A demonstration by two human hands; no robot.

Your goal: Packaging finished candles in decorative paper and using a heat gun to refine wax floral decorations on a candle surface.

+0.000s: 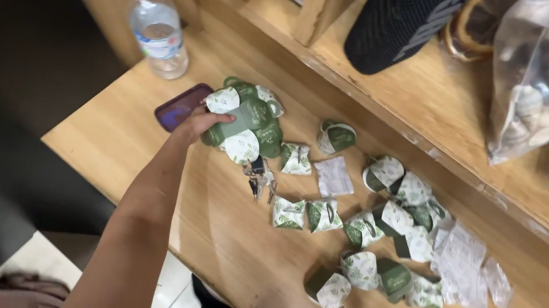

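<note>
While the water bottle (158,27) stands upright at the far left of the wooden table (248,262), everything else lies to its right. Just right of and nearer than the bottle rests a purple phone (177,108), and against its right edge the left hand (201,124) reaches in, fingers curled together onto a cluster of small green-and-white folded paper boxes (246,123); whether the thumb pinches one from below I cannot tell. The right hand is out of view. Farther right of the bottle, a bunch of keys (261,178) lies just below that cluster, then loose boxes (367,227) scatter across the tabletop, some touching, some apart, with flat clear sachets (461,266) beyond them. These boxes look light, thin-walled and easily crushed, so a gentle hold across the two opposite folded sides, rather than on the top flaps, seems the safest place to take one.
</note>
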